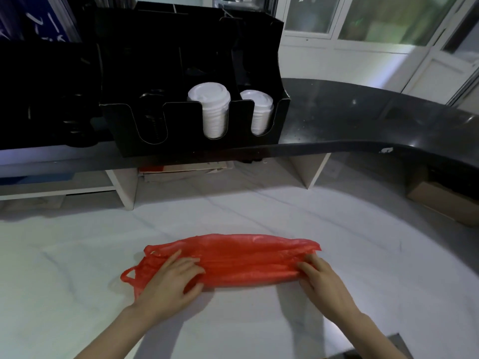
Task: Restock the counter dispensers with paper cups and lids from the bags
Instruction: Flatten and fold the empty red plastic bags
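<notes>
An empty red plastic bag point(241, 257) lies flattened in a long strip on the white counter point(77, 268). My left hand point(168, 278) presses on its left part near the handles, fingers spread and fairly straight. At the bag's right end my right hand point(321, 278) pinches the edge with curled fingers. Behind, on the raised dark counter point(363, 120), stands a black dispenser point(186, 143). Two of its slots hold stacks of white lids, one in the middle point(210, 112) and one on the right point(259, 112). Its left slot point(153, 117) holds something dark that I cannot make out.
Another black holder point(46, 99) stands left of the dispenser. Under the raised counter are white supports point(127, 187) and some papers point(186, 169). A cardboard box point(445, 203) sits at the right under the ledge. Windows fill the back wall.
</notes>
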Demonstrator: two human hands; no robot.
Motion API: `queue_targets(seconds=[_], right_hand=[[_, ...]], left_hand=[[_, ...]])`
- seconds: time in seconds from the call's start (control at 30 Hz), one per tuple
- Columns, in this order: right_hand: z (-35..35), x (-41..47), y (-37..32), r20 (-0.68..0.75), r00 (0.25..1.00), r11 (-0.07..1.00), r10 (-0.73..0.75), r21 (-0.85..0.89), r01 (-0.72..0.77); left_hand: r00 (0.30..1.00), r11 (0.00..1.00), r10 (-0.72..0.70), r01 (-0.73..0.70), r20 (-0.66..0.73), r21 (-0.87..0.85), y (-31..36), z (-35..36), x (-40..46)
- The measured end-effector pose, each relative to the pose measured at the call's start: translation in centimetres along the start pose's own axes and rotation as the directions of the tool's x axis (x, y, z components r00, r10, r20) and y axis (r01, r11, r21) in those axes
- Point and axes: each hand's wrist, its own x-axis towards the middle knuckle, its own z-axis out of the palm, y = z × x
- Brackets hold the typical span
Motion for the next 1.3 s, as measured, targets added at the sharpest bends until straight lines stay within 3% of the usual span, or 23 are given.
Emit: queue_targets(seconds=[0.07,0.13,0.23,0.3,0.33,0.4,0.5,0.6,0.73,1.13,1.23,1.3], right_hand=[[-1.2,0.7,-0.9,-0.066,0.997,0.998,0.042,-0.042,-0.045],[-2.5,1.5,-1.8,-0.087,0.988,0.990,0.130,-0.043,-0.134],[-2.8,3.2,-2.2,-0.011,0.973,0.971,0.232,-0.048,-0.232],[-2.2,4.4,-1.8,0.069,0.954,0.949,0.293,-0.145,-0.281],[-1.6,5.0,-1.6,0.077,0.948,0.934,0.308,-0.213,-0.287],[-0.4,5.5,-1.6,-0.006,0.951,0.908,0.308,-0.298,-0.295],[1.1,4.9,-3.2,-0.131,0.970,0.953,0.206,-0.198,-0.229],[3.2,3.4,-4.2,-0.057,0.979,0.965,0.193,-0.169,-0.200],[5.3,2.3,-3.5,0.049,0.970,0.951,0.240,-0.211,-0.225],[5.9,2.9,-3.1,0.139,0.956,0.962,0.257,-0.132,-0.239],[4.9,3.8,-5.1,0.023,0.947,0.947,0.321,-0.041,-0.320],[5.5,4.3,-8.0,-0.013,0.975,0.973,0.222,-0.063,-0.223]], left_hand=[[0.985,0.982,-0.168,0.164,-0.028,-0.098,0.3,-1.4,0.6],[0.951,0.926,-0.307,0.307,0.033,-0.221,0.8,-2.5,1.3],[0.886,0.839,-0.462,0.446,0.025,-0.310,1.1,-2.7,3.1],[0.829,0.809,-0.558,0.541,-0.014,-0.229,0.6,-2.4,4.2],[0.840,0.844,-0.536,0.531,-0.077,-0.080,0.4,-2.2,4.6],[0.913,0.902,-0.360,0.392,-0.190,0.177,0.8,-1.2,5.2],[0.982,0.958,-0.029,0.081,-0.185,0.275,2.3,1.1,5.3],[0.994,0.976,-0.087,0.098,-0.063,0.194,2.4,2.4,4.1],[0.987,0.956,-0.113,0.076,0.114,0.284,1.0,4.2,2.9],[0.981,0.952,-0.118,0.068,0.154,0.298,-0.2,5.5,3.3],[0.978,0.953,-0.123,0.069,0.168,0.295,-0.2,5.5,3.4],[0.977,0.958,-0.131,0.081,0.167,0.276,-0.1,5.5,3.4]])
